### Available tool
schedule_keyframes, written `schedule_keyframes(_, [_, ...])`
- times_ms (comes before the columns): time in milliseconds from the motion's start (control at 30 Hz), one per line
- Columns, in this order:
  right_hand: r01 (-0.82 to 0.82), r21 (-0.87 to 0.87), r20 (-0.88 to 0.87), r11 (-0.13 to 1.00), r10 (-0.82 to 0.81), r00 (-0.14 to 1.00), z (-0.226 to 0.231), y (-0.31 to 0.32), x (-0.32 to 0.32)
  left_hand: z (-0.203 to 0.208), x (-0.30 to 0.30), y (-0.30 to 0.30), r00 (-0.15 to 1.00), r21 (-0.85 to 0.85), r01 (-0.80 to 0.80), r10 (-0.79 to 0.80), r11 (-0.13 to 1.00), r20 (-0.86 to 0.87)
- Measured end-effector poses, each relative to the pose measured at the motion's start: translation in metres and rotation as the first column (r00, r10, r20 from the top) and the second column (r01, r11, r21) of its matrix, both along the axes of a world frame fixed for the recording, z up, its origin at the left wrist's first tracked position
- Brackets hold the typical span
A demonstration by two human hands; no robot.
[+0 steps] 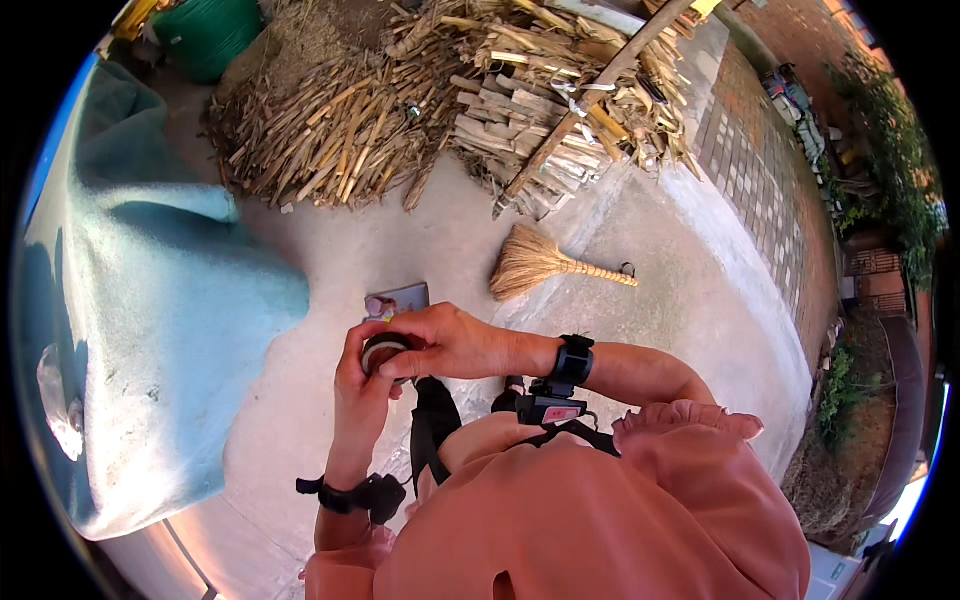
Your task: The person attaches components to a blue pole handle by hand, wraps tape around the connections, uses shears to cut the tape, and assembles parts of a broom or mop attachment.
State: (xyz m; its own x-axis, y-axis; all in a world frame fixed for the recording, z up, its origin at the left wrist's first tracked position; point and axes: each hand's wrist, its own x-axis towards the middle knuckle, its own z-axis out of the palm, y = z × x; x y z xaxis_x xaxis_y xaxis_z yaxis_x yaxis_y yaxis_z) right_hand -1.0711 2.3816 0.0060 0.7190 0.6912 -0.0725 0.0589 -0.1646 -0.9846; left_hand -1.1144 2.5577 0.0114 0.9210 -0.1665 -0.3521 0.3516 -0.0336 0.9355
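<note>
Both of my hands meet in front of my body, around a small round dark thing (384, 349) with a pale ring inside its rim. Its exact kind I cannot make out. My left hand (358, 388) wraps it from the left side and below, fingers closed. From the right, my right hand (445, 340) grips its edge, with the thumb across the near side. Just beyond my fingers lies a flat grey rectangular thing (412, 295), with a small pinkish item (377, 307) by its left end. My hands partly cover both.
A straw broom (530, 262) lies on the concrete floor (330, 250) ahead to the right. Stacked dry stalks (330, 130) and a leaning wooden pole (570, 125) stand at the back. Blue-green cloth (170, 330) drapes a bulky shape at left. A green tub (207, 38) is far left.
</note>
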Motion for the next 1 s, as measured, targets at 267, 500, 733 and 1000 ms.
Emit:
schedule_keyframes(267, [0.306,0.081,-0.235,0.949,-0.28,0.931,0.012,-0.163,-0.07,0.114,-0.104,-0.078,-0.49,-0.355,-0.184,0.227,0.917,0.841])
schedule_keyframes(500, [0.635,-0.117,-0.338,0.764,-0.632,0.697,-0.018,-0.321,-0.152,0.091,-0.133,-0.234,-0.514,-0.364,0.003,0.314,0.931,0.799])
schedule_keyframes(733, [0.909,-0.177,-0.456,0.378,-0.85,0.265,-0.041,-0.441,-0.18,0.069,-0.121,-0.327,-0.388,-0.33,0.188,0.378,0.925,0.841])
schedule_keyframes(1000, [0.946,-0.086,-0.52,0.312,-0.824,0.224,-0.055,-0.493,-0.116,0.061,-0.065,-0.366,-0.348,-0.285,0.175,0.33,0.942,0.877])
